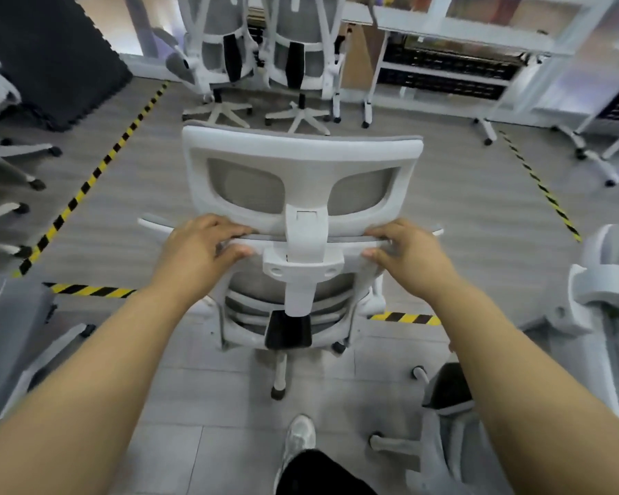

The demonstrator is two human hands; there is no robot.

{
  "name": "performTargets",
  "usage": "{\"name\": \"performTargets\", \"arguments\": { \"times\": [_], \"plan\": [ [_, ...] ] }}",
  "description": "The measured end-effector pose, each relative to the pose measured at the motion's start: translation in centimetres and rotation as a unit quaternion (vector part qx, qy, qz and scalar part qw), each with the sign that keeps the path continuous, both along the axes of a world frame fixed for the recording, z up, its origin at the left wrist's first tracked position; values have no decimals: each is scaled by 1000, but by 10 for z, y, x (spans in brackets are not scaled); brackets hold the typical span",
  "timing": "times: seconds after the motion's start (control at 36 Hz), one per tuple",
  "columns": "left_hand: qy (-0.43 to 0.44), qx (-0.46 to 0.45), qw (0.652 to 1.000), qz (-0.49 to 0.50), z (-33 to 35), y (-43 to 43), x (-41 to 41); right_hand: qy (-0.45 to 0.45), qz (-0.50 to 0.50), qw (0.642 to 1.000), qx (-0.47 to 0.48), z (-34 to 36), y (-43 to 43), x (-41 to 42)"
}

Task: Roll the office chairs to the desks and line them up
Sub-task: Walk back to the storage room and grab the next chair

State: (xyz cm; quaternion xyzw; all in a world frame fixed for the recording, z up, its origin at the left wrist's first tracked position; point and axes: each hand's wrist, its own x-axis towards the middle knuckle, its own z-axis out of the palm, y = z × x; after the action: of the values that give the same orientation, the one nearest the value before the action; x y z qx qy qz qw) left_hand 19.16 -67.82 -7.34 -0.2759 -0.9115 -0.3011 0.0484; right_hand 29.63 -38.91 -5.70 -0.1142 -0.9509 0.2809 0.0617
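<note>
One chair point(302, 151) (white frame, grey mesh), held at its back's top rail: left hand point(201, 241) and right hand point(406, 251) each curl fingers over it, either side of the headrest post point(306, 244). Beyond the hands: two parked chairs point(226, 48) at a worktop point(472, 28). Left of the left hand: striped floor tape point(86, 187).

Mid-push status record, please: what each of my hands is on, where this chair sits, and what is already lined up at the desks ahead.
pushed chair: white mesh office chair, back toward camera, at the near tape line
left hand: grips backrest top edge, left of headrest post
right hand: grips same edge, right of post
parked: left parked chair and right parked chair, side by side ahead
white desk: right of them, no chair in front
hazard tape: yellow-black, on floor
</note>
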Motion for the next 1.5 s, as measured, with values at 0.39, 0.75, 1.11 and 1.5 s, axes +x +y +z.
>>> {"name": "performTargets", "arguments": {
  "times": [0.39, 0.75, 1.11, 1.5],
  "plan": [
    [26, -28, 998, -51, -7, 143, -195, -19, -80, 996, 19, 2, 113, -154],
    [47, -9, 989, -143, -18, 273, -377, -4, -156, 987, 27, 4, 221, -287],
    [15, -6, 980, -199, -7, 408, -534, -12, -236, 972, 13, 9, 321, -419],
    [7, 4, 977, -212, -3, 579, -682, 19, -243, 970, 26, 5, 483, -554]
  ]
}}
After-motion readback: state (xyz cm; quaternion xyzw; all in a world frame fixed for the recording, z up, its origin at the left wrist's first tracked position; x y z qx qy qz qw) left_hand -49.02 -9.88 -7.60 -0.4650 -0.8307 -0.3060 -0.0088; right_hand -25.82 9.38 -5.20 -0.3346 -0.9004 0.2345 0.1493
